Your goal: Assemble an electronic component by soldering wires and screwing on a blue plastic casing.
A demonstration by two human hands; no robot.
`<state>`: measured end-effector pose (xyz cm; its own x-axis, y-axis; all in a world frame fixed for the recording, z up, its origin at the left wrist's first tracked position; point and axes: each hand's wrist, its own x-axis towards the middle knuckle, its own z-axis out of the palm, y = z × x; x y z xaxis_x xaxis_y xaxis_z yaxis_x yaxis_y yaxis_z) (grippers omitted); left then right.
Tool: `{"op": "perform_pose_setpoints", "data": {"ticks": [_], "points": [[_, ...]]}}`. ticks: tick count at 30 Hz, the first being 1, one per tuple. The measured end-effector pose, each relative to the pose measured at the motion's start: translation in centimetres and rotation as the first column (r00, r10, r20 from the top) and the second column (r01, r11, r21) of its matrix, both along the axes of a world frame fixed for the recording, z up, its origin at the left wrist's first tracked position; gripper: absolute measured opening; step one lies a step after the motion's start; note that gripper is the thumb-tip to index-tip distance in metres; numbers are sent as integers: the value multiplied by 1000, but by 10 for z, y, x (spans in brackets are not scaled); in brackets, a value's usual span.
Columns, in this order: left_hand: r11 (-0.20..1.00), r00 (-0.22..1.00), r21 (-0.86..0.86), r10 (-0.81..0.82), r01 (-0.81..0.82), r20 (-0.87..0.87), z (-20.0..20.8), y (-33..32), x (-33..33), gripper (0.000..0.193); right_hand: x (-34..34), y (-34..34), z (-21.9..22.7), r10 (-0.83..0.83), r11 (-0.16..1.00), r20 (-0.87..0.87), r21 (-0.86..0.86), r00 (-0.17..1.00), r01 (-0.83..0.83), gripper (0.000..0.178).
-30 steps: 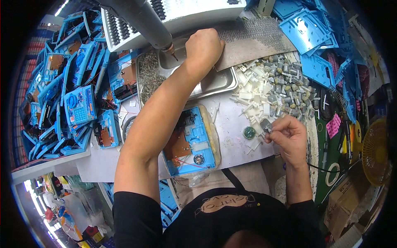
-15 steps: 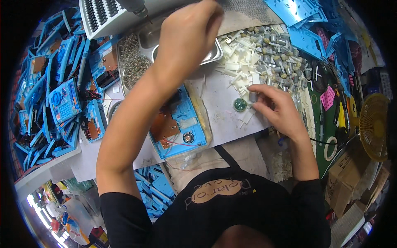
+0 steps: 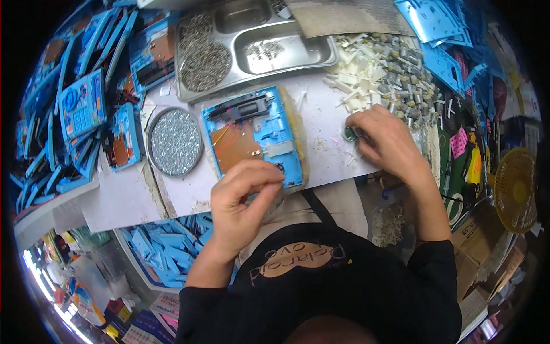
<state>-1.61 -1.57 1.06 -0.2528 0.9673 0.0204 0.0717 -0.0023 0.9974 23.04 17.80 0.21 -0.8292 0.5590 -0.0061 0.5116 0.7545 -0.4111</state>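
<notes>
My left hand [image 3: 243, 200] is over the near edge of an open blue plastic casing [image 3: 289, 150], thumb and fingers pinched together. Whatever they hold, if anything, is too small or hidden to make out. Inside the casing lie a brown circuit board [image 3: 234, 143], a black part [image 3: 246, 108] and thin wires; the fingers partly cover its round speaker. Farther right my right hand [image 3: 387, 137] has its fingers closed on a small grey motor, mostly hidden by them, at a small round green container [image 3: 349, 134]. White plastic parts [image 3: 361, 71] and many grey motors [image 3: 409, 69] are heaped just beyond.
A steel compartment tray [image 3: 234, 80] of small metal parts stands behind the casing. Left of it is a round dish of screws [image 3: 175, 140]. Blue casings [image 3: 83, 109] pile up at far left; more fill a bin [image 3: 166, 246] below the table. A yellow fan [image 3: 515, 189] stands right.
My left hand has come down from above the steel tray to the casing's near edge. My right hand has brought the motor to the green container. The whole view has shifted.
</notes>
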Motion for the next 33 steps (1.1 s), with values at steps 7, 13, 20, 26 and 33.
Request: {"op": "perform_pose_setpoints", "data": {"ticks": [7, 13, 20, 26, 33], "points": [[997, 994, -18, 74, -76, -77, -13, -5, 14, 28, -30, -48, 14, -517, 521, -347, -853, 783, -34, 42], [996, 996, -41, 82, -83, -24, -16, -7, 12, 41, -65, -65, 4, -484, 170, -286, -958, 827, -232, 46], [998, 998, -34, 60, -60, -16, -18, -6, 10, 41, -72, -62, 3, -423, 193, -235, -967, 875, -166, 46], [993, 995, 60, 103, -104, 16, -20, -7, 10, 38, -71, -67, 0, -133, 790, -475, -581, 870, -196, 53], [938, 865, 345, 148, 30, -479, -19, -4, -3, 37, -80, -59, 19, -231, 562, -308, -816, 923, -132, 53]]}}
